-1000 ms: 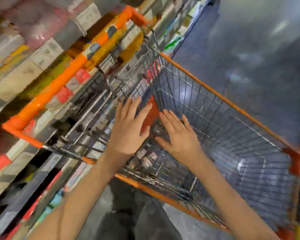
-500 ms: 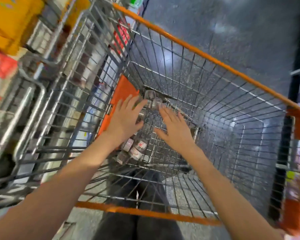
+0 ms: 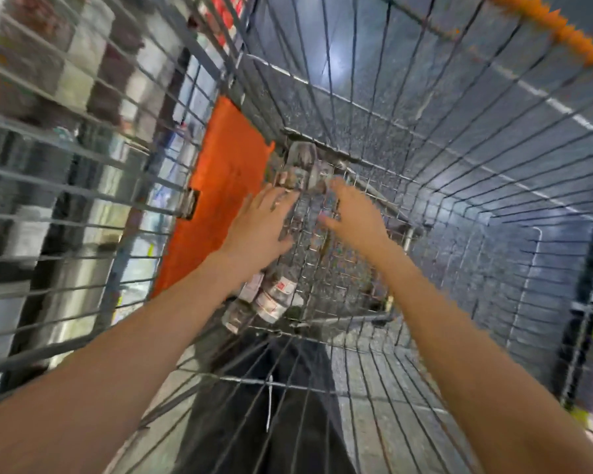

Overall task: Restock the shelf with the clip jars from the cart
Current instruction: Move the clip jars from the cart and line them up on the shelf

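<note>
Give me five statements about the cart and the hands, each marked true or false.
1. Both hands reach down inside the wire cart. True.
2. The right hand holds a jar lifted above the cart's rim. False: its fingers are spread and hold nothing.
3. Clear clip jars with white labels lie on the cart floor. True.
4. The left hand rests on the orange panel. False: it is over the jars, beside the panel.
5. The cart is piled full. False: only a few jars lie in one corner.

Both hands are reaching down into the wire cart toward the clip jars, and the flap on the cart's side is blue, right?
Not quite: the flap is orange, not blue, as the head view shows. Both hands, left and right, do reach into the wire cart toward the clip jars.
</note>
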`<state>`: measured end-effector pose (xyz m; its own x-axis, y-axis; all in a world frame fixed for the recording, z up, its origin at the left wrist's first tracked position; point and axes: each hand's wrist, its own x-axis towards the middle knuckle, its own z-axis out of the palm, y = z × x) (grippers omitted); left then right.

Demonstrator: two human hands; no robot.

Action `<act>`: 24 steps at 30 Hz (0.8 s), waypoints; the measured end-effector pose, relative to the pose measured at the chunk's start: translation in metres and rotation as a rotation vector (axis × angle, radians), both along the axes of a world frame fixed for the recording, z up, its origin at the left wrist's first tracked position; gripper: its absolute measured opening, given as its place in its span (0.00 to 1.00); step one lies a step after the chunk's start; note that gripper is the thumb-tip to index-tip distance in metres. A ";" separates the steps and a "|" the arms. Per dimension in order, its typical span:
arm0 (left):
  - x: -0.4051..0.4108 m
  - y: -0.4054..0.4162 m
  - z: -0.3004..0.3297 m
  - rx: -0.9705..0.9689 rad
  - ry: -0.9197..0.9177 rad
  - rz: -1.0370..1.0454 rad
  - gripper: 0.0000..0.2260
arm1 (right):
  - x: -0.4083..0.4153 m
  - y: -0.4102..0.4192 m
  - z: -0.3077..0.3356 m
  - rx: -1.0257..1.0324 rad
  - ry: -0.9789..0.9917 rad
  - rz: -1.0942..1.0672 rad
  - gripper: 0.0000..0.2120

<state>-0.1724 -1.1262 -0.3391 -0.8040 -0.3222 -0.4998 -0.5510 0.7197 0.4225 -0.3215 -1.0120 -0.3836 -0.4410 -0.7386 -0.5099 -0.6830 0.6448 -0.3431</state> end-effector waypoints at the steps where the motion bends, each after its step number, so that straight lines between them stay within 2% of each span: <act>1: -0.001 -0.002 -0.006 0.008 -0.001 0.014 0.32 | -0.004 -0.004 -0.009 -0.017 -0.012 -0.030 0.36; 5: -0.004 -0.008 -0.019 0.044 0.011 0.103 0.32 | -0.019 -0.019 -0.035 -0.086 -0.085 -0.132 0.35; 11: -0.003 -0.003 -0.024 0.051 0.020 0.146 0.32 | -0.029 -0.035 -0.058 -0.075 -0.098 -0.114 0.38; 15: 0.000 -0.002 -0.020 0.057 0.001 0.163 0.32 | -0.025 -0.041 -0.073 -0.067 -0.136 -0.163 0.35; 19: 0.003 -0.002 -0.018 0.062 -0.004 0.167 0.32 | -0.021 -0.040 -0.074 -0.038 -0.107 -0.158 0.33; 24: 0.008 0.003 -0.018 0.100 -0.053 0.120 0.34 | 0.000 -0.019 -0.062 0.046 -0.227 -0.096 0.31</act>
